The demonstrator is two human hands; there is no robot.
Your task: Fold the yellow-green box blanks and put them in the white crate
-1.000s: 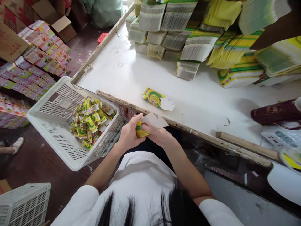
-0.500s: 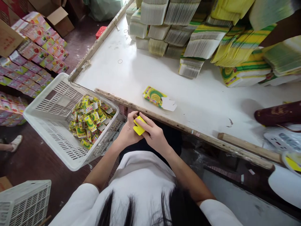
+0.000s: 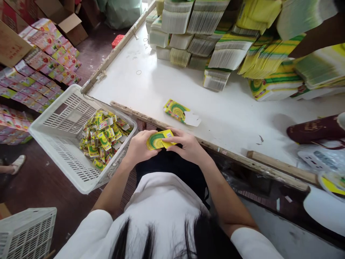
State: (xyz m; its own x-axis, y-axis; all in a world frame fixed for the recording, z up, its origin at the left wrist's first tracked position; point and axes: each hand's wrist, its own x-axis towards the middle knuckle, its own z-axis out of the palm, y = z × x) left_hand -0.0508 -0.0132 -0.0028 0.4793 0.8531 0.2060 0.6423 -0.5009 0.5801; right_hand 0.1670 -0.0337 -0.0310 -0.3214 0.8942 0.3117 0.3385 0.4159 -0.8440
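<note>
box [image 3: 155, 141] between left hand [image 3: 140, 145] and right hand [image 3: 187, 145], long axis roughly crosswise; i see left clasping one end, right pinching the other.

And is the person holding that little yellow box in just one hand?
No, the left hand and the right hand both hold the yellow box.

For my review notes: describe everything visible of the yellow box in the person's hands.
The yellow box looks like thin printed card, with a green swirl on its broad face and a whitish, barcode-like patch near the right end. It is held before the table edge: the left hand grips one end, the right hand the other, at an apparent flap. Its contents are hidden.
</note>
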